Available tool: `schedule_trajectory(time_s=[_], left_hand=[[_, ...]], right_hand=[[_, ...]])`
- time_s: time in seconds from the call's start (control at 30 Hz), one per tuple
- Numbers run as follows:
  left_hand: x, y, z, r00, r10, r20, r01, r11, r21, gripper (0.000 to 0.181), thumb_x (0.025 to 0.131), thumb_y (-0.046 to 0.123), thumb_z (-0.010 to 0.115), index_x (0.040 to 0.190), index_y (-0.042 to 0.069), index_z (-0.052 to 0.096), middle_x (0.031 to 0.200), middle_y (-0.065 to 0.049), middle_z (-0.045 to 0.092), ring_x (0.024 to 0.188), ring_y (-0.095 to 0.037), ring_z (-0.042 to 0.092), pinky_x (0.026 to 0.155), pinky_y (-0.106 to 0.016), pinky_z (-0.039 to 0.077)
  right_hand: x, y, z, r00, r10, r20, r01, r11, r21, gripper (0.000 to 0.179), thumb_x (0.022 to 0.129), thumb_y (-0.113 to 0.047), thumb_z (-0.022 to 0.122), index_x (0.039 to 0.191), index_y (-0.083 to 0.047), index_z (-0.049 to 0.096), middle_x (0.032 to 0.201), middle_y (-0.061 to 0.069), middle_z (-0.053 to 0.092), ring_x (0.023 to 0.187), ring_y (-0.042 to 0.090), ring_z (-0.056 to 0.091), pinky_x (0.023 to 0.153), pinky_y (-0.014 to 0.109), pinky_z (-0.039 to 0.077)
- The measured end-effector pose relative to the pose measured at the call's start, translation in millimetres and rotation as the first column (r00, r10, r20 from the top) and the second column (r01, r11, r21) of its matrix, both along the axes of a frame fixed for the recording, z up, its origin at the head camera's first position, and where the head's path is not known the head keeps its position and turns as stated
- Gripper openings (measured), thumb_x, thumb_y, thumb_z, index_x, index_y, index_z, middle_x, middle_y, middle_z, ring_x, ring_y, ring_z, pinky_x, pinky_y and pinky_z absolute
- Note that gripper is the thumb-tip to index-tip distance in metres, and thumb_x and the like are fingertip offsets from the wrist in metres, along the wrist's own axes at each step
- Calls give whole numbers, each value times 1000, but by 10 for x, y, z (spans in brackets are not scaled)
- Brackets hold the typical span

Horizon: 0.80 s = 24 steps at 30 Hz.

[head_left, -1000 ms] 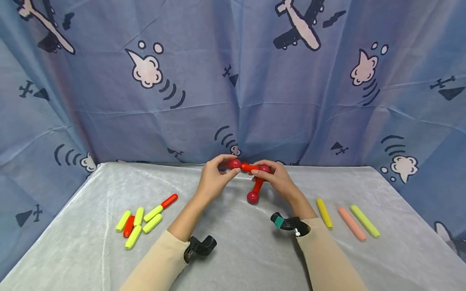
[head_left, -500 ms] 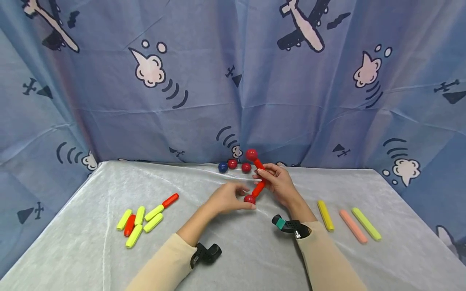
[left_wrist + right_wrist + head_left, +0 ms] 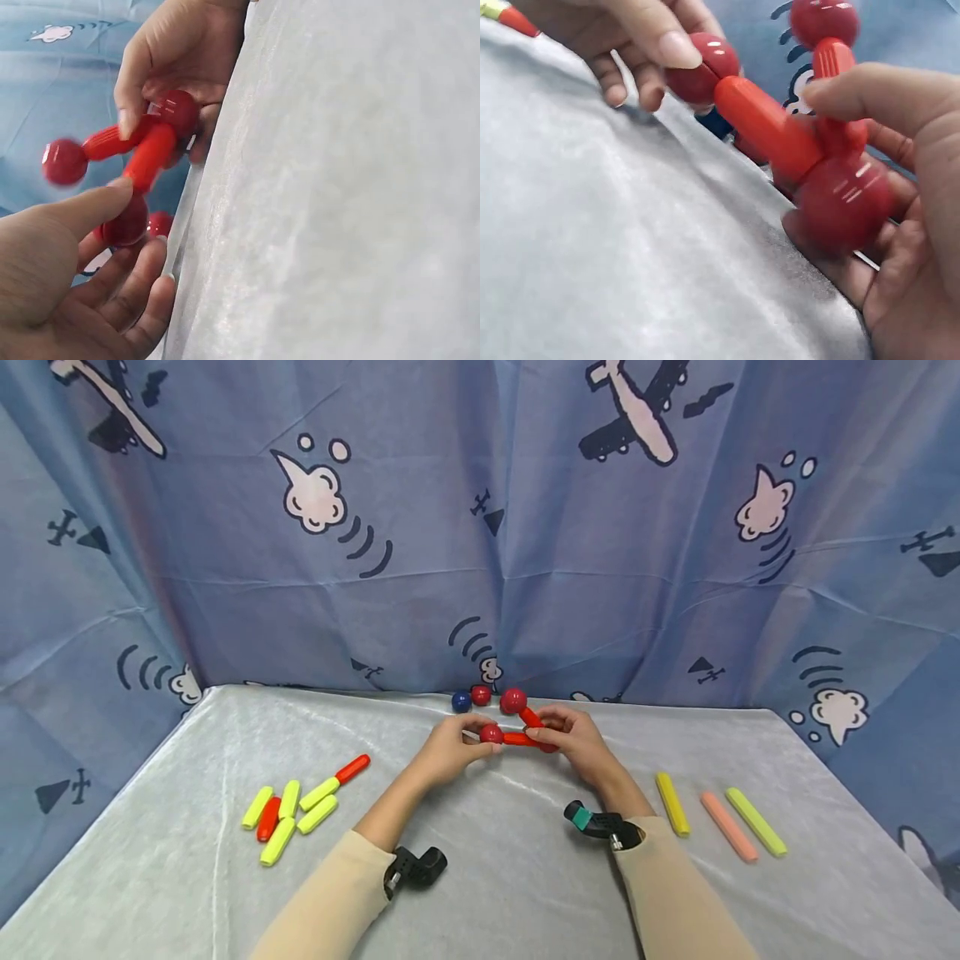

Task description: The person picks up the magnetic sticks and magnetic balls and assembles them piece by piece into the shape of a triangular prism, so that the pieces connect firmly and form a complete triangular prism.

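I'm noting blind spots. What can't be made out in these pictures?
Head: most of the corner ball, behind the right hand.
Left wrist: part of a background red ball, behind the left hand and held red ball.
Right wrist: much of the blue ball, behind the held red ball and rod.
Right wrist: how that rod meets the corner ball, blurred.
Right wrist: the yellow stick, partly cut off by the edge.

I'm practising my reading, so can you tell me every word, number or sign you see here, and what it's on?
There are none that I can read.
The blue curtain has only pictures, like planes and clouds.
The red ball-and-stick piece shows shiny spots, but no letters.
Any marks on the black wrist cameras are too small to read.
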<state>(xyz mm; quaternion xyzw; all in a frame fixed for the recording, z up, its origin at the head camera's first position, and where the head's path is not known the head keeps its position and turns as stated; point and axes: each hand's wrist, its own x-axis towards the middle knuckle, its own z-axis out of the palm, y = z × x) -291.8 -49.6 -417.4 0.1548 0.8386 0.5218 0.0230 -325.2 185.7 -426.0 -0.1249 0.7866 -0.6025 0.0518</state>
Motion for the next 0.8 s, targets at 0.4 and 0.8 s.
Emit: schedule_trajectory(time_s=[0.4, 0.8], left_hand=[[-16, -38, 5, 997, -62, -43, 56, 989, -139, 35, 87, 16, 78, 118, 1, 71, 105, -13, 74, 89, -18, 69, 76, -27, 55], [128, -873, 668, 999, 42, 19, -19, 752, -659, 32, 88, 4, 64, 119, 9, 68, 112, -12, 69, 96, -25, 64, 83, -40, 53]], right_hand=[[28, -117, 28, 999, 36, -26, -36, 999, -9, 49, 93, -19, 74, 138, -6, 59, 100, -3, 72, 90, 12, 68, 79, 21, 57], [17, -101, -36, 1000, -27, -11, 26, 992, -121, 49, 96, -15, 69, 141, -2, 54, 96, -10, 72, 83, 8, 73, 87, 16, 56]])
